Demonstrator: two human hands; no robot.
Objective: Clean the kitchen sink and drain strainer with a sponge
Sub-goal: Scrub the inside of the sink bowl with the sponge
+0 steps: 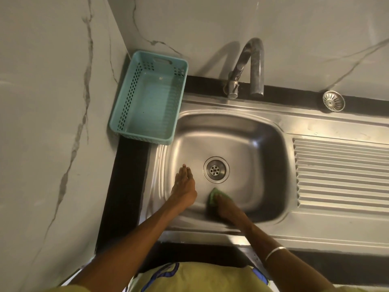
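The steel sink (248, 131) lies below me, with its round drain (216, 170) in the middle of the basin floor. My right hand (227, 209) presses a green sponge (214, 197) onto the basin floor just in front of the drain. My left hand (184, 184) rests flat inside the basin to the left of the drain, fingers together and extended, holding nothing. The loose drain strainer (333, 101) sits on the black counter strip at the back right, outside the basin.
A teal plastic basket (124, 114) stands on the counter at the sink's back left corner. The curved tap (254, 66) rises behind the basin. A ribbed drainboard (341, 171) extends to the right. Marble walls close the left and back.
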